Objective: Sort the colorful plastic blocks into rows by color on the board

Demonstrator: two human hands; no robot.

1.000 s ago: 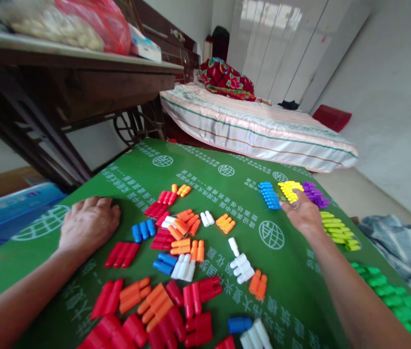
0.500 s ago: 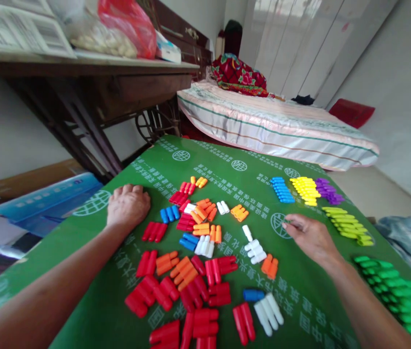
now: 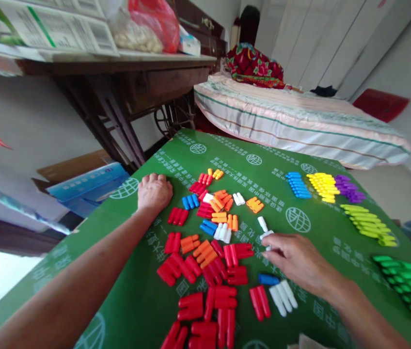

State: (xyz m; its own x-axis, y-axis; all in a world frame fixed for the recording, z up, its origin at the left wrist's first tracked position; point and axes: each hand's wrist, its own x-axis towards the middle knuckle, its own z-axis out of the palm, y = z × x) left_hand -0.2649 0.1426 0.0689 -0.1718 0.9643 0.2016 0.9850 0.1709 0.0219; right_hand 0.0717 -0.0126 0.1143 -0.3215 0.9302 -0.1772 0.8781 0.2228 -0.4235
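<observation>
My left hand (image 3: 154, 193) rests knuckles-up on the left part of the green board (image 3: 118, 271), its fingers curled under and no object showing in it. Blue joined pieces (image 3: 190, 201) lie closest to it on the right. My right hand (image 3: 292, 257) is closed, thumb and fingers pinching a white plastic piece (image 3: 265, 234) mostly covered by the fingertips. A single white piece (image 3: 262, 223) lies just beyond. Nearer me are a blue piece (image 3: 268, 279), white joined pieces (image 3: 283, 297) and red joined pieces (image 3: 260, 302).
Red and orange pieces (image 3: 205, 253) spread across the middle. Sorted groups line the right side: blue (image 3: 298, 185), yellow (image 3: 323, 187), purple (image 3: 349, 188), yellow-green (image 3: 368, 224) and green (image 3: 409, 286). A wooden table (image 3: 118, 70) overhangs the left; a bed (image 3: 300, 114) stands behind.
My right hand has moved left and nearer me, from bare board onto the white piece. The orange piece beside it is now hidden. My left hand stays put while the view turns left.
</observation>
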